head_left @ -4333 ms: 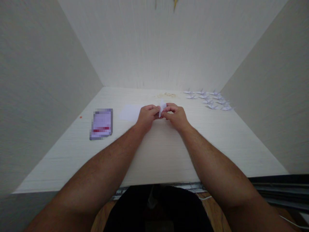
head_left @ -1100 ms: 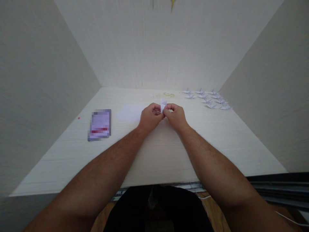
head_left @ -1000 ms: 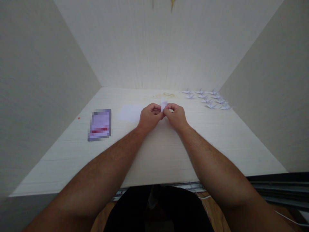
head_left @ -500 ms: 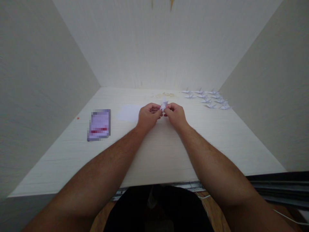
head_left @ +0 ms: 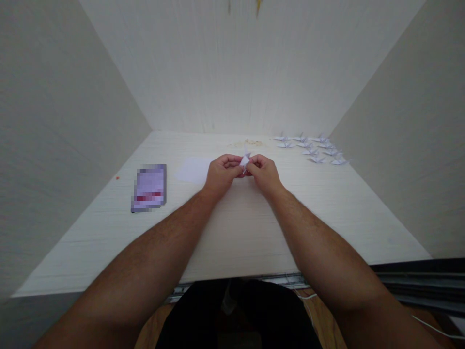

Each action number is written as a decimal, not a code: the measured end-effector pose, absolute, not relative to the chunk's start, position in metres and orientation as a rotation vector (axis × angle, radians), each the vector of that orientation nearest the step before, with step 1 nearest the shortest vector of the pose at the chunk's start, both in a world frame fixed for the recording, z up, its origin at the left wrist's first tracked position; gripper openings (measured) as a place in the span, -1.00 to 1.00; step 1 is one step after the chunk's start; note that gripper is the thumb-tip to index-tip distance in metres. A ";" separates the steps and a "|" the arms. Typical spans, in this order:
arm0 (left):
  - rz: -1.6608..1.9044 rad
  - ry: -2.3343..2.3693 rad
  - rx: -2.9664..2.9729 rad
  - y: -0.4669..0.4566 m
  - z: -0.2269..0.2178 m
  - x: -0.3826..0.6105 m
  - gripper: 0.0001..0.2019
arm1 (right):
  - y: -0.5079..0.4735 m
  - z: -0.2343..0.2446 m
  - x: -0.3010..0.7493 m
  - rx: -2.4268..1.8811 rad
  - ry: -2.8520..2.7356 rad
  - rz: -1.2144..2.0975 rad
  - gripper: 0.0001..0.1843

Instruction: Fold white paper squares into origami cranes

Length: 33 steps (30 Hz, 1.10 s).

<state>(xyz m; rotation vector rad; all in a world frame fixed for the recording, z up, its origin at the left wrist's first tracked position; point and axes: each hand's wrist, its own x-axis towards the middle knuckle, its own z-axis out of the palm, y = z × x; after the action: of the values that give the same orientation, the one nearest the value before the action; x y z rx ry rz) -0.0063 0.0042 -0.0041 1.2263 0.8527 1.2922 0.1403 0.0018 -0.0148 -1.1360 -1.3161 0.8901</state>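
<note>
A small folded white paper piece is held between my two hands over the middle of the table. My left hand pinches its left side with thumb and fingers. From the other side, my right hand grips it, also with thumb and fingertips. Pointed flaps stick up above the fingers, while its lower part is mostly hidden by them. Beside my left hand lies a stack or sheet of white paper. Several folded white paper cranes stand grouped at the back right.
A pixelated purple tablet-like object lies at the left of the white table. Near the left wall is a tiny orange bit. Brownish marks show at the back. Grey-white walls enclose the table on three sides.
The folded paper piece has turned and tilted slightly between my fingers, and my fingertips have drawn a little closer together. Everything else stays in place.
</note>
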 end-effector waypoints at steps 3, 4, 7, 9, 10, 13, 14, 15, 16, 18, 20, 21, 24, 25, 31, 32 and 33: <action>1.301 0.836 1.225 0.004 -0.004 -0.006 -0.68 | 0.002 -0.016 0.140 -1.136 -1.318 0.897 -0.92; 1.300 0.837 1.226 0.004 -0.003 -0.006 -0.68 | 0.002 -0.015 0.140 -1.137 -1.317 0.899 -0.92; 1.311 0.872 1.230 0.004 -0.004 -0.004 -0.71 | 0.001 -0.014 0.140 -1.153 -1.321 0.892 -0.93; 1.333 0.920 1.246 0.005 -0.004 -0.003 -0.75 | 0.002 -0.014 0.140 -1.171 -1.330 0.875 -0.93; 1.347 0.948 1.263 0.005 -0.004 -0.003 -0.77 | 0.002 -0.014 0.140 -1.177 -1.337 0.865 -0.93; 1.385 1.036 1.329 0.006 -0.005 -0.002 -0.83 | 0.003 -0.015 0.141 -1.196 -1.359 0.810 -0.93; 1.398 1.062 1.349 0.007 -0.006 -0.002 -0.84 | 0.004 -0.016 0.142 -1.203 -1.364 0.783 -0.93; 1.409 1.086 1.367 0.008 -0.007 -0.003 -0.84 | 0.004 -0.016 0.142 -1.209 -1.366 0.754 -0.93; 1.420 1.110 1.384 0.009 -0.008 -0.003 -0.84 | 0.004 -0.016 0.142 -1.212 -1.367 0.722 -0.92; 1.427 1.155 1.422 0.010 -0.011 -0.004 -0.84 | 0.003 -0.014 0.142 -1.210 -1.369 0.649 -0.91; 1.422 1.188 1.461 0.011 -0.012 -0.005 -0.84 | 0.001 -0.011 0.141 -1.217 -1.381 0.544 -0.91; 1.420 1.200 1.478 0.012 -0.012 -0.005 -0.84 | 0.000 -0.010 0.141 -1.228 -1.391 0.483 -0.93; 1.410 1.226 1.510 0.011 -0.010 -0.005 -0.84 | -0.005 -0.006 0.139 -1.284 -1.446 0.326 -0.95; 1.402 1.238 1.512 0.010 -0.009 -0.006 -0.84 | -0.006 -0.004 0.139 -1.305 -1.470 0.290 -0.94; 1.378 1.204 1.420 0.008 -0.005 -0.005 -0.83 | -0.013 0.001 0.140 -1.378 -1.615 0.241 -0.89; 1.383 1.182 1.401 0.008 -0.005 -0.005 -0.83 | -0.013 0.001 0.141 -1.371 -1.641 0.232 -0.87; 1.390 1.166 1.384 0.008 -0.004 -0.005 -0.84 | -0.013 0.001 0.141 -1.359 -1.668 0.214 -0.87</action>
<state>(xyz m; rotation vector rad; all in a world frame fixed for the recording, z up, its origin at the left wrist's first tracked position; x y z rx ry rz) -0.0050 0.0078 -0.0044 1.3844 1.1659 1.3902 0.1414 -0.0127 0.0011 -1.3590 -1.6681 0.2135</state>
